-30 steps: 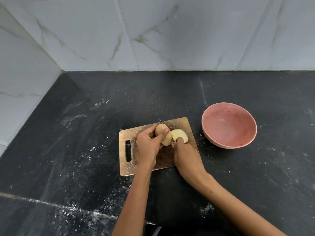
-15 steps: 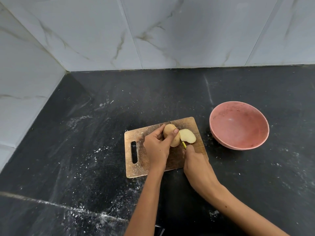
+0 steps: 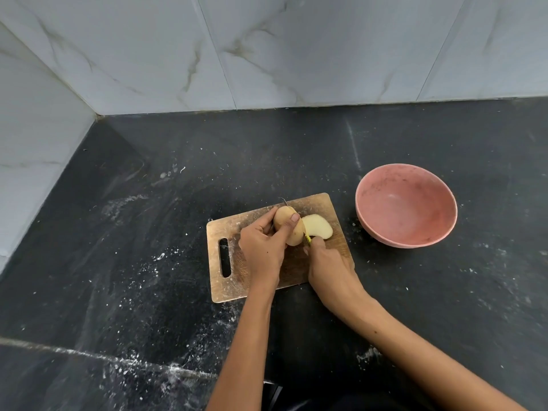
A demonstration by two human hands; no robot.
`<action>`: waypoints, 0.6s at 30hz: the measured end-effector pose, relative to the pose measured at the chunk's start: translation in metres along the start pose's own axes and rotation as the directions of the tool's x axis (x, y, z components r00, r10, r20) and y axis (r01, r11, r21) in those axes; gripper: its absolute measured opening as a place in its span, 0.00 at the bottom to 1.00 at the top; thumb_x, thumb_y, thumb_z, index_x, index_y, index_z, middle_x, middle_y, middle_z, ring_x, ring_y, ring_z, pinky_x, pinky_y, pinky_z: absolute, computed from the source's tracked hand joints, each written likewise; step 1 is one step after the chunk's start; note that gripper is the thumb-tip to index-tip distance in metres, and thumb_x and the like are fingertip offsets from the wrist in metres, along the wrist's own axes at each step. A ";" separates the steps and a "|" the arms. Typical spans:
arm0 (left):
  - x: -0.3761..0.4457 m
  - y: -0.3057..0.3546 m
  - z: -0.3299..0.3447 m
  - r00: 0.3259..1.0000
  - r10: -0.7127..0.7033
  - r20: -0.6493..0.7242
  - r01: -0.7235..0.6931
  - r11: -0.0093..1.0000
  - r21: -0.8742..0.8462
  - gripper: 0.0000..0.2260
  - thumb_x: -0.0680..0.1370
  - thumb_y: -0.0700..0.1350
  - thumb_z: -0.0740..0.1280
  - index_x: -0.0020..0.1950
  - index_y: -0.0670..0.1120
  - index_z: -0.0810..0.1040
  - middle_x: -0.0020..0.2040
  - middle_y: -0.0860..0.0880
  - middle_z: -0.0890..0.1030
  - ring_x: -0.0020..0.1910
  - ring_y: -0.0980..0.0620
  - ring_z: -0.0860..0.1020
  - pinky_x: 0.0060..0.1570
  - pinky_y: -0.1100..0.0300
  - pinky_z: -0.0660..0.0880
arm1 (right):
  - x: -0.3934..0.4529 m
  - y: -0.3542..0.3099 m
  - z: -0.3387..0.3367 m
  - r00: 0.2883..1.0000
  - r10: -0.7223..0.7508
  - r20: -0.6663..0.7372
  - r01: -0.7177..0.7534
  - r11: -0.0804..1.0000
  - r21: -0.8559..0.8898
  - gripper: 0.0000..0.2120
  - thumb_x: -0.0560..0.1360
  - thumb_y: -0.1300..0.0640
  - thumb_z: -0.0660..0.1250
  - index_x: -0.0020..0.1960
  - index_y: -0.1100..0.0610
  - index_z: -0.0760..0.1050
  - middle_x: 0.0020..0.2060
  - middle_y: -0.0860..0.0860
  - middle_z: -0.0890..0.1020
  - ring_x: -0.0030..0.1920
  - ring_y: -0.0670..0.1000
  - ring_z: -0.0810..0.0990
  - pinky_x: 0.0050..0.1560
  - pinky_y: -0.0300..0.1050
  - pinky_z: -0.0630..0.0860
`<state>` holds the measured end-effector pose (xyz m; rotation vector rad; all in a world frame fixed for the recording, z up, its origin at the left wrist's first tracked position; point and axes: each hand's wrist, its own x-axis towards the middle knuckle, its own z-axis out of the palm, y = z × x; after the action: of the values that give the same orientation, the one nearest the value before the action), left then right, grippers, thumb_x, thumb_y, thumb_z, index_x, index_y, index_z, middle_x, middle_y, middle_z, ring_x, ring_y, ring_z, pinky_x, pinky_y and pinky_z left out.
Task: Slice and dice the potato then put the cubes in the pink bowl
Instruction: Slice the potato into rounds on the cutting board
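Observation:
A tan potato [image 3: 285, 223] stands on a wooden cutting board [image 3: 237, 280]. My left hand [image 3: 262, 249] grips it from the left, one fingertip over its top. A cut slice [image 3: 318, 226] lies flat on the board just to its right, pale face up. My right hand [image 3: 329, 268] holds a knife [image 3: 307, 239] with a yellow-green handle; its blade runs between potato and slice, mostly hidden, with the tip showing behind the potato. The pink bowl [image 3: 406, 206] sits to the right of the board, with nothing in it.
The board lies on a black stone counter [image 3: 133, 247] dusted with white powder. Marble-look tiled walls [image 3: 267, 54] close the back and left side, meeting in a corner at the far left. A seam crosses the counter near its front edge.
The slice has fallen further away from the potato and lies flatter. My right hand has drawn back a little with the knife. The camera view has shifted slightly.

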<state>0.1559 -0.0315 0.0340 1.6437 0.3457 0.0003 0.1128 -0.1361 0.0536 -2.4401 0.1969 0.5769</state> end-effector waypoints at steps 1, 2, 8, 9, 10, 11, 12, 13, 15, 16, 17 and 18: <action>0.000 0.000 0.001 1.000 -0.004 0.000 0.004 1.000 0.001 0.17 0.70 0.44 0.76 0.57 0.42 0.82 0.50 0.47 0.85 0.51 0.53 0.83 0.50 0.46 0.80 | -0.004 0.003 0.000 1.000 0.008 0.013 -0.008 1.000 -0.002 0.07 0.84 0.53 0.49 0.56 0.55 0.62 0.43 0.52 0.74 0.43 0.52 0.74 0.41 0.48 0.68; 0.000 0.000 0.000 1.000 -0.020 0.004 0.020 1.000 -0.012 0.17 0.70 0.43 0.76 0.58 0.42 0.82 0.50 0.47 0.85 0.51 0.53 0.83 0.49 0.46 0.81 | -0.010 0.005 0.002 0.999 0.022 0.027 -0.022 1.000 -0.003 0.06 0.84 0.53 0.49 0.54 0.54 0.62 0.42 0.51 0.74 0.42 0.52 0.73 0.42 0.49 0.69; 0.003 0.002 -0.005 0.996 -0.067 0.057 0.069 0.997 -0.037 0.17 0.71 0.40 0.75 0.59 0.40 0.81 0.50 0.46 0.85 0.50 0.53 0.83 0.43 0.53 0.82 | -0.011 0.002 0.005 0.999 0.043 0.023 -0.043 0.999 -0.001 0.01 0.83 0.57 0.51 0.53 0.54 0.60 0.47 0.55 0.78 0.48 0.57 0.79 0.42 0.50 0.70; 0.004 0.002 -0.005 0.996 -0.068 0.062 0.071 0.997 -0.042 0.17 0.71 0.40 0.75 0.59 0.40 0.81 0.50 0.46 0.85 0.50 0.52 0.83 0.43 0.53 0.82 | -0.006 -0.001 0.003 1.000 0.030 0.008 -0.030 1.000 -0.010 0.02 0.83 0.59 0.52 0.54 0.55 0.61 0.49 0.56 0.79 0.50 0.58 0.79 0.41 0.49 0.69; 0.004 0.003 -0.005 0.996 -0.069 0.064 0.072 0.997 -0.041 0.17 0.71 0.40 0.75 0.59 0.40 0.81 0.50 0.46 0.85 0.49 0.52 0.83 0.43 0.53 0.82 | -0.001 -0.004 0.001 1.000 0.018 -0.003 -0.018 1.000 -0.026 0.04 0.82 0.60 0.52 0.56 0.56 0.62 0.50 0.57 0.79 0.51 0.58 0.79 0.41 0.48 0.68; 0.004 0.004 -0.004 0.995 -0.069 0.065 0.071 0.997 -0.038 0.16 0.71 0.40 0.75 0.59 0.40 0.81 0.50 0.46 0.85 0.49 0.52 0.83 0.43 0.53 0.82 | 0.001 -0.006 0.001 1.000 0.011 -0.002 -0.012 0.999 -0.031 0.04 0.83 0.60 0.52 0.57 0.57 0.63 0.50 0.57 0.79 0.52 0.58 0.79 0.41 0.48 0.67; 0.003 0.004 -0.004 0.996 -0.065 0.065 0.067 0.997 -0.038 0.17 0.71 0.40 0.75 0.59 0.40 0.81 0.50 0.46 0.84 0.49 0.53 0.83 0.43 0.54 0.82 | 0.000 -0.005 0.000 1.000 0.009 0.008 -0.009 1.000 -0.024 0.03 0.83 0.59 0.52 0.56 0.56 0.62 0.48 0.56 0.78 0.52 0.58 0.79 0.41 0.48 0.67; 0.003 0.004 -0.004 0.996 -0.062 0.062 0.065 0.997 -0.042 0.17 0.71 0.40 0.75 0.59 0.40 0.81 0.50 0.47 0.84 0.49 0.53 0.83 0.43 0.54 0.82 | -0.003 -0.003 0.000 1.000 0.011 0.025 -0.010 1.000 -0.014 0.01 0.83 0.59 0.51 0.54 0.55 0.61 0.46 0.55 0.77 0.51 0.57 0.79 0.41 0.48 0.68; 0.003 0.005 -0.004 0.995 -0.072 0.063 0.075 0.996 -0.045 0.17 0.71 0.40 0.75 0.59 0.40 0.81 0.50 0.47 0.84 0.49 0.54 0.83 0.42 0.54 0.82 | -0.013 0.003 0.003 0.998 0.029 0.047 -0.029 1.000 -0.007 0.02 0.83 0.57 0.51 0.51 0.54 0.59 0.43 0.53 0.74 0.49 0.56 0.78 0.42 0.48 0.69; 0.003 0.005 -0.005 0.994 -0.080 0.069 0.083 0.996 -0.046 0.17 0.71 0.40 0.75 0.59 0.41 0.81 0.50 0.47 0.84 0.50 0.54 0.83 0.43 0.54 0.82 | -0.017 0.005 0.004 0.998 0.037 0.053 -0.036 0.999 -0.012 0.03 0.83 0.57 0.51 0.51 0.54 0.59 0.42 0.52 0.73 0.49 0.56 0.78 0.42 0.49 0.69; 0.004 0.004 -0.006 0.994 -0.085 0.075 0.089 0.995 -0.047 0.17 0.71 0.40 0.75 0.59 0.41 0.81 0.50 0.47 0.84 0.50 0.54 0.83 0.43 0.53 0.82 | -0.017 0.005 0.005 0.998 0.041 0.053 -0.041 0.999 -0.012 0.03 0.83 0.57 0.51 0.51 0.54 0.59 0.42 0.52 0.73 0.49 0.57 0.78 0.43 0.49 0.69; 0.005 0.005 -0.007 0.992 -0.089 0.085 0.093 0.994 -0.049 0.17 0.71 0.40 0.75 0.59 0.41 0.81 0.50 0.46 0.85 0.50 0.53 0.83 0.44 0.52 0.82 | -0.016 0.004 0.005 0.998 0.044 0.049 -0.043 0.999 -0.007 0.02 0.83 0.59 0.52 0.51 0.54 0.59 0.43 0.52 0.73 0.49 0.57 0.78 0.43 0.49 0.69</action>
<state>0.1599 -0.0245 0.0386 1.5701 0.3541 -0.1260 0.0959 -0.1360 0.0549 -2.4301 0.2290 0.6565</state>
